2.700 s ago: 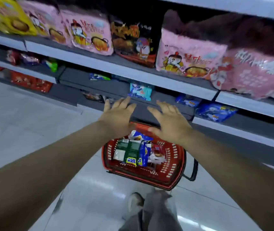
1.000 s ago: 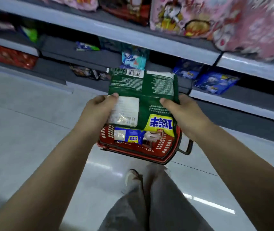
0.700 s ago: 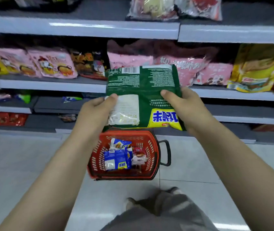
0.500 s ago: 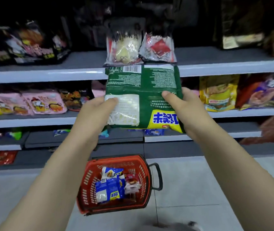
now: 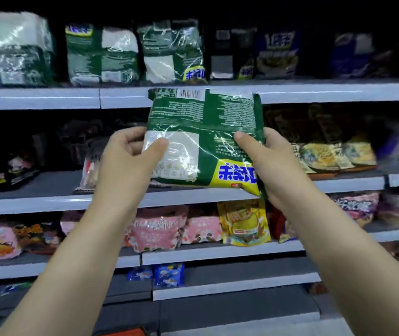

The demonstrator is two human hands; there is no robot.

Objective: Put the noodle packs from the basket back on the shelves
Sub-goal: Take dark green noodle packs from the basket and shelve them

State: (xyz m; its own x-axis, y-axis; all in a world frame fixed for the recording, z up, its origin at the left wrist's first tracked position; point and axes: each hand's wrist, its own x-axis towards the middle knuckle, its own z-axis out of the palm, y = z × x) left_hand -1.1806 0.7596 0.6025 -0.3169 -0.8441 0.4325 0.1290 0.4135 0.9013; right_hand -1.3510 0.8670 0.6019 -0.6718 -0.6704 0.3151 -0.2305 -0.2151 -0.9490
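Left hand (image 5: pixel 130 156) and right hand (image 5: pixel 270 158) pinch the side edges of a green plastic noodle pack (image 5: pixel 204 139), held upside down just below the top grey shelf (image 5: pixel 339 92).

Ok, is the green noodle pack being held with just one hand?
No, the left hand and the right hand each grip one side of the green noodle pack.

1. You are standing in a shop aisle: long grey shelves (image 5: pixel 48 99) run in tiers across your whole view.
2. Each tier carries rows of packaged goods, with green packs (image 5: pixel 101 54) on top, pink packs (image 5: pixel 154 229) lower and blue packs (image 5: pixel 169 275) below.
3. A red basket (image 5: pixel 130 332) shows at the bottom edge.
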